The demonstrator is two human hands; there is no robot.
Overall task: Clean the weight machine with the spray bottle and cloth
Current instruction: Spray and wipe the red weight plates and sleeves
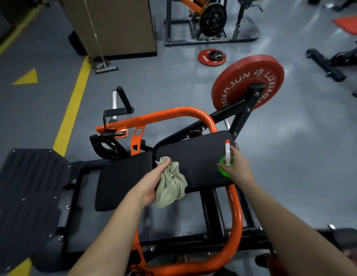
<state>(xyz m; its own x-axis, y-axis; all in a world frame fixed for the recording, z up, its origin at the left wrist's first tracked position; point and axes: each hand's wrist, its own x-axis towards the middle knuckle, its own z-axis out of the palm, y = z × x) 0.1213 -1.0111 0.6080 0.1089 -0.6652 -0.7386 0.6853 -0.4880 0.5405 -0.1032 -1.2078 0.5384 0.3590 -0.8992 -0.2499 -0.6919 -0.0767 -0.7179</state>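
At centre frame, the left hand (151, 186) is clutching the cloth (171, 188) over the black pad (195, 156) of the weight machine (173, 112); the right hand (238, 168) is gripping the spray bottle (226, 164). Its blurred nozzle is possibly pointing off-pad, risking wasted spray.

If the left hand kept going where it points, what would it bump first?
Probably the black pad just ahead of the left hand and its cloth, though depth is unclear.
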